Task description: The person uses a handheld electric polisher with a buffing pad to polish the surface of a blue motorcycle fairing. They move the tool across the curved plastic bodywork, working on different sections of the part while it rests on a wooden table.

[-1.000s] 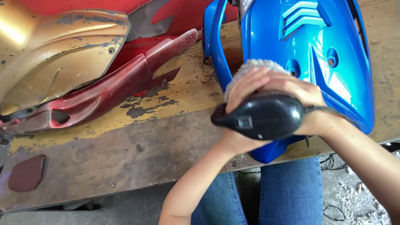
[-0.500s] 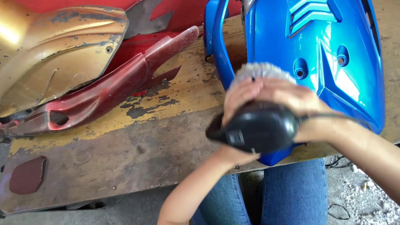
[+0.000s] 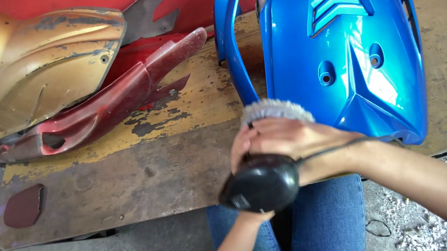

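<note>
A glossy blue scooter front fairing [image 3: 346, 68] lies on a worn wooden board [image 3: 147, 168]. Both hands hold a black electric polisher [image 3: 262, 183] with a fluffy grey-white pad [image 3: 275, 109]. The pad rests at the fairing's lower left edge, where it meets the board. My right hand [image 3: 293, 136] is pressed over the top of the polisher's head, just behind the pad. My left hand [image 3: 252, 218] comes up from below and grips the polisher's body, mostly hidden behind it. A thin black cord [image 3: 342, 145] runs over my right wrist.
A gold body panel [image 3: 44, 76] and a faded red one [image 3: 115, 102] lie at the board's left, in front of a red panel [image 3: 197, 0]. A dark red sanding scrap [image 3: 23, 206] sits near the front left corner. My blue-jeaned legs [image 3: 326, 218] are below the board's edge.
The polisher and both hands have slid left and toward me along the fairing's lower edge. The pad now sits at the fairing's left side rather than over its lower middle.
</note>
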